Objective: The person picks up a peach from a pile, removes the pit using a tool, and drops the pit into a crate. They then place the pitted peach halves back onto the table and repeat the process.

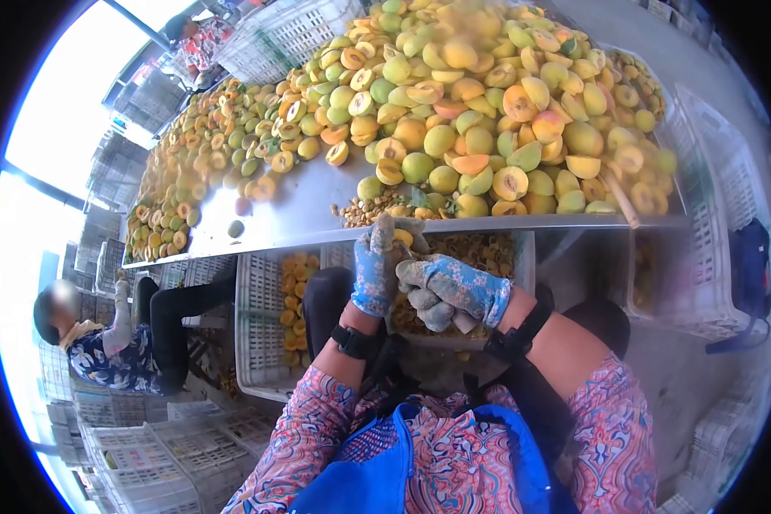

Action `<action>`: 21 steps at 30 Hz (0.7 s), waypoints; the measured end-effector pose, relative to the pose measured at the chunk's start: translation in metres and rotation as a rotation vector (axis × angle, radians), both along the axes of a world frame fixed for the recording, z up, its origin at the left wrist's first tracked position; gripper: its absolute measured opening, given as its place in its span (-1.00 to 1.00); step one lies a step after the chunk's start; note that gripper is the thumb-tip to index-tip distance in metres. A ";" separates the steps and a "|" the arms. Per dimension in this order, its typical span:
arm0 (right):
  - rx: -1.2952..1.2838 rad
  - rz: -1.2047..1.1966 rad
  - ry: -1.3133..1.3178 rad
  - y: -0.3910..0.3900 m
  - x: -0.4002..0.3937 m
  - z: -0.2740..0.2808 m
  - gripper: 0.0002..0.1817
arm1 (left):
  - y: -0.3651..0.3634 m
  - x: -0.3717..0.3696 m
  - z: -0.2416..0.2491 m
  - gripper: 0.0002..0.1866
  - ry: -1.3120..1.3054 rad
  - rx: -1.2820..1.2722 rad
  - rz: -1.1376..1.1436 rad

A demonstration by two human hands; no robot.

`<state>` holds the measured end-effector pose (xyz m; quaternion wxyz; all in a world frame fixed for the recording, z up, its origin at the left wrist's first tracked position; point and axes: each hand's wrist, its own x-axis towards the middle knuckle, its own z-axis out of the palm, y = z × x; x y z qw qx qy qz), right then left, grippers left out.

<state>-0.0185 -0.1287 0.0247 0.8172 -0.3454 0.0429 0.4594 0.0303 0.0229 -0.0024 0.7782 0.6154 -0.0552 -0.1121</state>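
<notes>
Both my hands wear blue patterned gloves with dirty grey fingers and meet just in front of the metal table's edge. My left hand is closed around a yellow-orange fruit piece. My right hand is a closed fist beside it, with the end of a pale handle showing below the fingers; the tool's other end is hard to make out near the fruit. Beyond my hands, small brown pits lie by the table edge, with a large heap of halved and whole fruit behind them.
Under the table stand a crate of fruit halves and a container of brown scraps. A white crate is at the right. A seated co-worker is at the left, another person at the far side. Stacked crates fill the lower left.
</notes>
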 end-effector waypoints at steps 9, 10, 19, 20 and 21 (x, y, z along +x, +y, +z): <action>0.032 -0.032 0.053 0.004 -0.004 0.008 -0.75 | -0.004 0.002 0.003 -0.45 0.031 -0.089 -0.024; 0.032 -0.030 0.052 0.005 -0.005 0.008 -0.75 | -0.006 0.001 0.002 -0.45 0.030 -0.089 -0.022; -0.608 0.265 -0.601 -0.023 0.001 0.016 -0.57 | -0.004 0.010 0.012 -0.46 0.222 -0.225 0.117; -0.611 0.270 -0.606 -0.025 0.002 0.008 -0.57 | 0.001 0.012 0.018 -0.47 0.208 -0.121 0.175; -0.893 0.300 -0.819 -0.027 0.001 -0.002 -0.52 | 0.011 0.011 0.027 -0.48 0.165 -0.071 0.224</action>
